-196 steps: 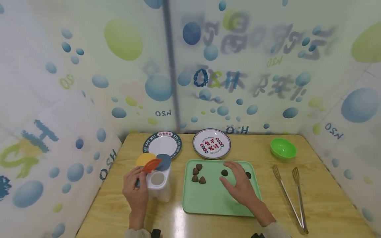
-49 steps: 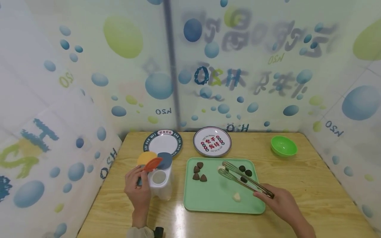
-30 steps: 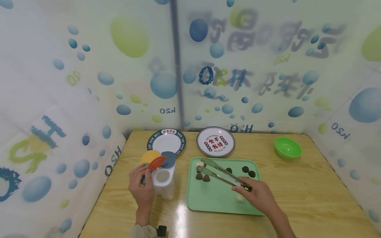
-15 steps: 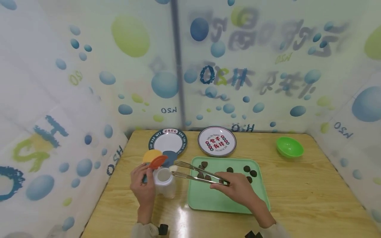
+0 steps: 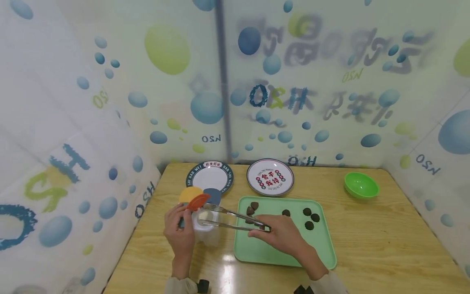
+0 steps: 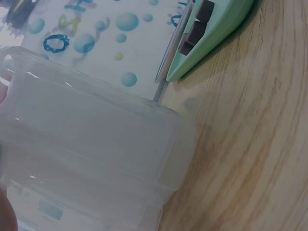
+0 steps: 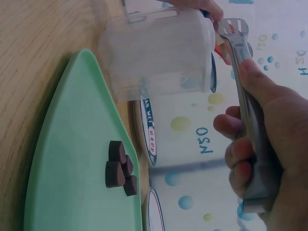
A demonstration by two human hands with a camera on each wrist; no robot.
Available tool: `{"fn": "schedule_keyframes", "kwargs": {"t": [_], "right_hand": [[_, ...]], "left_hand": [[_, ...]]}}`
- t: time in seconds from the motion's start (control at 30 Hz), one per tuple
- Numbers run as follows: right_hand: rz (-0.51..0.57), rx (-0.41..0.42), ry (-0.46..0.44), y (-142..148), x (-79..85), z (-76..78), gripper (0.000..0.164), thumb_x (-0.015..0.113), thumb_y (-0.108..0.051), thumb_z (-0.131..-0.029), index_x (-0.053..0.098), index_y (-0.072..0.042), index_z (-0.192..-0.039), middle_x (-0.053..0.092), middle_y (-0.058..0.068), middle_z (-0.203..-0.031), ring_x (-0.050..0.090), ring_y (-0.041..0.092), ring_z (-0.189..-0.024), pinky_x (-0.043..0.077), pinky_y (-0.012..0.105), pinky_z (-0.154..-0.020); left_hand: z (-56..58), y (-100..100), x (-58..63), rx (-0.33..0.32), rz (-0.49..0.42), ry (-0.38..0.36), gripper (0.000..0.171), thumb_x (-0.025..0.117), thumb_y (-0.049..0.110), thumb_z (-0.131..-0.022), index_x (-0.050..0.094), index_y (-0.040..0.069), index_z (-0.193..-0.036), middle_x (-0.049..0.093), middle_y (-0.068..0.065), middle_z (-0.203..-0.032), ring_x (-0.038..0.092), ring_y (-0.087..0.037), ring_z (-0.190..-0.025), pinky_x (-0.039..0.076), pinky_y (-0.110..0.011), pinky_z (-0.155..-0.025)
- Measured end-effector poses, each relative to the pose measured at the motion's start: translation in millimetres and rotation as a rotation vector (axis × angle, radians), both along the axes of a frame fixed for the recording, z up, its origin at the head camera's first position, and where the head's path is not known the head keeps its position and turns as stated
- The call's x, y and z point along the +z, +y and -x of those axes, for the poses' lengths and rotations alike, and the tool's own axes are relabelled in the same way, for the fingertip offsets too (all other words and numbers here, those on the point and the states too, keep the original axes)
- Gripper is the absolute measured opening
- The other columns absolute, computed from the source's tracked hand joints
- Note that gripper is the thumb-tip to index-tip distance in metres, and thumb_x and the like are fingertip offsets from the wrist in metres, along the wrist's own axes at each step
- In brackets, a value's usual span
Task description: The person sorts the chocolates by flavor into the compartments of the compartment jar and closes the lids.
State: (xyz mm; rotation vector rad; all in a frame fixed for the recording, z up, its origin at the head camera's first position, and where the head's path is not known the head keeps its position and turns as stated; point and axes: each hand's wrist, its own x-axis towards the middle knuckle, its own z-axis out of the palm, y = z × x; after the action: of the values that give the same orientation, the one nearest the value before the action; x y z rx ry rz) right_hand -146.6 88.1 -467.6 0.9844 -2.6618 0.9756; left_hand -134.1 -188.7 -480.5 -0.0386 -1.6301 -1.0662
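In the head view my left hand (image 5: 179, 228) grips the translucent multi-compartment container (image 5: 207, 236) at its left side, with fingertips at the raised red-orange lid (image 5: 198, 202). My right hand (image 5: 280, 232) holds metal tongs (image 5: 235, 215) by the hinge end. The tong tips lie over the uncovered round opening. A pale bit (image 7: 221, 41) shows by the tips in the right wrist view, too small to identify. Below the right hand is the green tray (image 5: 253, 251). It carries brown, chocolate-like pieces (image 5: 254, 206) at left and round dark pieces (image 5: 309, 225) at right.
Behind the container stands a plate with a dark teal rim (image 5: 210, 176). A white plate with red lettering (image 5: 270, 177) is to its right. The green bowl (image 5: 361, 185) sits at the far right of the wooden table (image 5: 389, 241). Patterned walls enclose the back and sides.
My right hand has picked up the tongs from the table, gripped a white piece on the tray, and carried it left to the container. The left hand keeps its hold.
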Motion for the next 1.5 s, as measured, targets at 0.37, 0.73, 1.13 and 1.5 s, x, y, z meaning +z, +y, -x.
{"fn": "schedule_keyframes", "kwargs": {"t": [0.37, 0.73, 1.13, 1.5], "right_hand": [[0.001, -0.084, -0.054, 14, -4.0, -6.5, 0.031, 0.069, -0.057, -0.085, 0.066, -0.035, -0.106, 0.052, -0.024, -0.074, 0.036, -0.007, -0.051, 0.034, 0.016, -0.047], [-0.037, -0.207, -0.106, 44, -7.1, -14.8, 0.039, 0.071, -0.06, -0.082, 0.066, -0.031, -0.107, 0.052, -0.025, -0.073, 0.039, -0.006, -0.051, 0.035, 0.017, -0.046], [-0.076, -0.3, -0.101, 81, -23.7, -22.1, 0.041, 0.075, -0.055, -0.081, 0.069, -0.028, -0.111, 0.051, -0.025, -0.071, 0.039, -0.006, -0.053, 0.034, 0.018, -0.049], [-0.101, -0.321, -0.051, 103, -34.5, -31.4, 0.033, 0.079, -0.048, -0.08, 0.067, -0.025, -0.1, 0.049, -0.027, -0.071, 0.036, -0.008, -0.052, 0.031, 0.017, -0.05]], "left_hand": [[13.5, -12, -26.5, 0.003, -0.007, 0.028, 0.01, 0.065, -0.016, -0.08, 0.066, -0.01, -0.072, 0.071, -0.028, -0.086, 0.064, -0.044, -0.096, 0.047, -0.021, -0.099], [22.3, -19, -37.5, -0.017, 0.013, 0.029, 0.009, 0.066, -0.013, -0.08, 0.068, -0.008, -0.073, 0.072, -0.026, -0.086, 0.065, -0.041, -0.097, 0.046, -0.022, -0.1], [12.1, -12, -23.8, -0.005, -0.005, -0.002, 0.01, 0.064, -0.015, -0.081, 0.066, -0.01, -0.074, 0.071, -0.028, -0.086, 0.063, -0.043, -0.099, 0.045, -0.02, -0.101], [6.3, -5, -11.3, -0.011, -0.006, 0.013, 0.01, 0.064, -0.016, -0.081, 0.065, -0.011, -0.073, 0.07, -0.03, -0.085, 0.063, -0.045, -0.096, 0.046, -0.021, -0.1]]}}
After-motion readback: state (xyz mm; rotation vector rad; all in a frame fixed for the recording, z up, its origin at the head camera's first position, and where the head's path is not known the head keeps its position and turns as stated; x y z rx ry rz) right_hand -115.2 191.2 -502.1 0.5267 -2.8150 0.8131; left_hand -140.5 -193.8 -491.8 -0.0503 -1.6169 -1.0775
